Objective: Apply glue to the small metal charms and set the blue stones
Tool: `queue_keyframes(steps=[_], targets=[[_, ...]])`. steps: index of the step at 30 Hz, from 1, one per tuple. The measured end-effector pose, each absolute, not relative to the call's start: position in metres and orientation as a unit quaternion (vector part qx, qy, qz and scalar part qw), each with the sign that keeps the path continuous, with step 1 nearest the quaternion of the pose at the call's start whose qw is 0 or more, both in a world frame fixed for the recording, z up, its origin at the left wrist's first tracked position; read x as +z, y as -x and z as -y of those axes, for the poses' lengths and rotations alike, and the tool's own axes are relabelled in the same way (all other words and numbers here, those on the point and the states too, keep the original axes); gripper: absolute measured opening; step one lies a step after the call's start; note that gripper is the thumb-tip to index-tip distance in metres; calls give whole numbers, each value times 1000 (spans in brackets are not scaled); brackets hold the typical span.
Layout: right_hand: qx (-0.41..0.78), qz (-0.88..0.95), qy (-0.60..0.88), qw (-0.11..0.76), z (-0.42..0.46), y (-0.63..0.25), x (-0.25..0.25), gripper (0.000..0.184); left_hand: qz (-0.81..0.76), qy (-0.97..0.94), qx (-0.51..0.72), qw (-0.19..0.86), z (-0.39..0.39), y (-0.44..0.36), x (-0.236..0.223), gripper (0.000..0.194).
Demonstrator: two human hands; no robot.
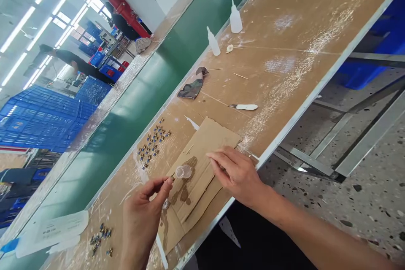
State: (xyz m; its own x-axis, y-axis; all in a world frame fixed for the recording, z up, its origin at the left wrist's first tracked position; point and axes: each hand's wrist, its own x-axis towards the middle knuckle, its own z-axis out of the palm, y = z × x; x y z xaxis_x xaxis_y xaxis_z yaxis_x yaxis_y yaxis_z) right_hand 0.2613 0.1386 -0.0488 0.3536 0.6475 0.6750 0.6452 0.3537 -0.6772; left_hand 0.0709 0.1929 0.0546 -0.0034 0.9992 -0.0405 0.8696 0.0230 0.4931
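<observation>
My left hand (146, 206) pinches a small brass-coloured metal part (172, 176) between thumb and forefinger. Just beyond those fingertips, a small clear cup (184, 172) stands on a cardboard sheet (218, 133) with dark wet stains. Over the right side of the cardboard, my right hand (234, 173) has thumb and forefinger pressed together; whatever may be between them is too small to make out. Beyond the left hand lie several small blue-and-brass parts (154, 143) in loose rows. A second heap of similar parts (100, 238) is at the lower left.
Two white squeeze bottles (236, 21) stand farther up the table (294, 21). A white-handled knife (247, 106), a camouflage cloth scrap (193, 86) and a thin stick (241, 76) lie nearer. At lower left is a translucent bottle (53, 232). A green partition (136, 112) borders the table.
</observation>
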Motion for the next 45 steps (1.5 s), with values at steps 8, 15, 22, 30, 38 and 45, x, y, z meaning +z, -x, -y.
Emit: queue_keyframes(steps=[8, 15, 22, 30, 38, 45], targets=[[14, 564, 572, 595, -139, -262, -49, 14, -684, -705, 134, 135, -192, -89, 61, 36], [18, 561, 580, 591, -139, -264, -48, 13, -667, -727, 118, 109, -194, -94, 60, 34], [17, 557, 582, 592, -139, -264, -47, 13, -680, -690, 161, 186, -198, -87, 61, 39], [12, 553, 584, 594, -139, -264, -48, 13, -693, -616, 210, 311, -206, -72, 56, 35], [16, 554, 582, 596, -138, -265, -47, 13, -702, -503, 253, 435, -205, -82, 63, 37], [21, 559, 574, 598, -138, -266, -49, 15, -689, -419, 291, 515, -197, -72, 66, 33]])
